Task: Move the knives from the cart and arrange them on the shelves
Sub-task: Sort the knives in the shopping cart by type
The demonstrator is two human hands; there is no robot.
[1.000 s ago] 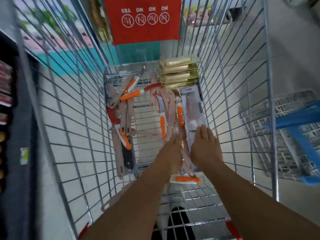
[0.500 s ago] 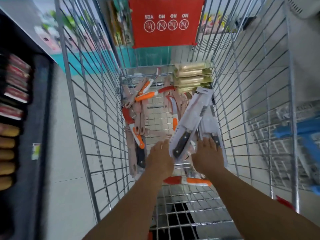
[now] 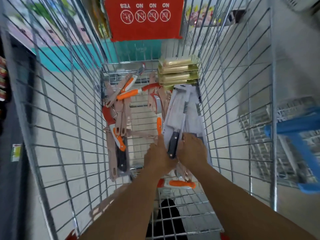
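Reaching down into a wire cart point(image 3: 225, 94), both hands meet at the near end of a packaged knife point(image 3: 174, 118). Left hand point(image 3: 158, 156) has its fingers wrapped under the left edge of the card backing, gripping it beside the black handle. Right hand point(image 3: 192, 149) has fingers curled over the right edge of that pack and of a second white knife pack point(image 3: 194, 115) lying just beneath; grip on the top pack looks firm, though which of the two the fingertips actually hold cannot be told. The top pack is tilted, blade end pointing away toward the far end of the cart.

Outward on the cart floor: a scatter of orange-handled knives point(image 3: 127, 94) and pinkish-tan sheathed pieces point(image 3: 119, 118) along the left side, one dark-handled knife point(image 3: 122, 158) among them. Another orange-handled knife point(image 3: 181, 184) lies crosswise at the near end, under the forearms. A stack of gold-carded packs point(image 3: 178, 71) stands against the far right corner.

A red sign point(image 3: 145, 18) with four circular pictograms hangs on the cart's far wall, lettering upside down from this side.

Room: pale tiled floor point(image 3: 57, 118) visible through the mesh. Dark shelving point(image 3: 10, 118) runs along the left edge with red-packaged goods. To the right, a blue-framed wire basket point(image 3: 294, 132), blurred. Teal band along the far wall.
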